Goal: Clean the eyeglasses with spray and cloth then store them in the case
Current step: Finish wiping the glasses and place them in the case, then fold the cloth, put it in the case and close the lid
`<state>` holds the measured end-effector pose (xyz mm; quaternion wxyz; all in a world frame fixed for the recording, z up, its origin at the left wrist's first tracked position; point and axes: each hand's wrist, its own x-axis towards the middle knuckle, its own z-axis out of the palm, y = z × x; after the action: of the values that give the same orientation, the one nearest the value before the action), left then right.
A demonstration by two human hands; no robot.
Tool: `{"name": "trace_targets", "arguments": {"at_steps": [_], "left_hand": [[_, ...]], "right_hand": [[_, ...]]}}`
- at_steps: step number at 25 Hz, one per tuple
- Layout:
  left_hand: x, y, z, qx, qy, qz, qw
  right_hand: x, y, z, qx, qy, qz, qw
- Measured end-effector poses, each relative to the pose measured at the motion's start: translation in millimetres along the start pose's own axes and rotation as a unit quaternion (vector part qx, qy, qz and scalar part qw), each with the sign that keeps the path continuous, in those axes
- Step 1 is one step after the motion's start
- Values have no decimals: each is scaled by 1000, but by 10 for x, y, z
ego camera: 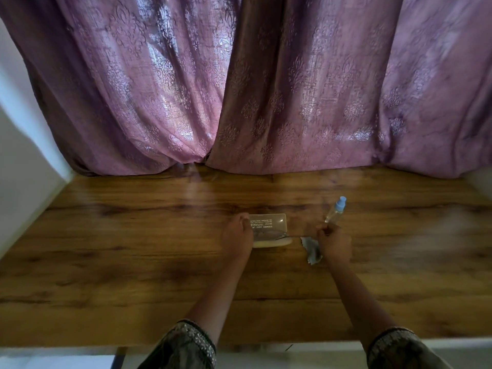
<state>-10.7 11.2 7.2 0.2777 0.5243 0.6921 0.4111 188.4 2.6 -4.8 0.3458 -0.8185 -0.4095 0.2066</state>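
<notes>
Left hand [237,231] grips case [277,243] at its left end, mid-tabletop [133,249]. Lid print is upside down and too blurred to read. Glasses [270,235] inside. Right hand [335,242] curled beside cloth [310,249], can't tell what it holds. Bottle [334,210] just behind. Curtain [239,89] at far edge.

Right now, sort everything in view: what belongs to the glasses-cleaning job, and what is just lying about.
Job: open glasses case, eyeglasses in it, spray bottle, cloth, left hand on the case, right hand at the cloth.
Just there: purple curtains, wooden table, white wall.
</notes>
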Motion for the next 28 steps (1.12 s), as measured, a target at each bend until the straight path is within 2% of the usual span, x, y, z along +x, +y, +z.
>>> {"name": "trace_targets", "arguments": {"at_steps": [9, 24, 28], "left_hand": [[-99, 364, 168, 0, -9, 11, 1000], [-150, 301, 277, -21, 2, 3, 1000], [-180, 287, 273, -34, 11, 0, 999]], "right_hand": [[121, 303, -176, -31, -42, 36, 998], [127, 390, -76, -109, -68, 43, 991], [176, 415, -91, -6, -84, 23, 996]]}}
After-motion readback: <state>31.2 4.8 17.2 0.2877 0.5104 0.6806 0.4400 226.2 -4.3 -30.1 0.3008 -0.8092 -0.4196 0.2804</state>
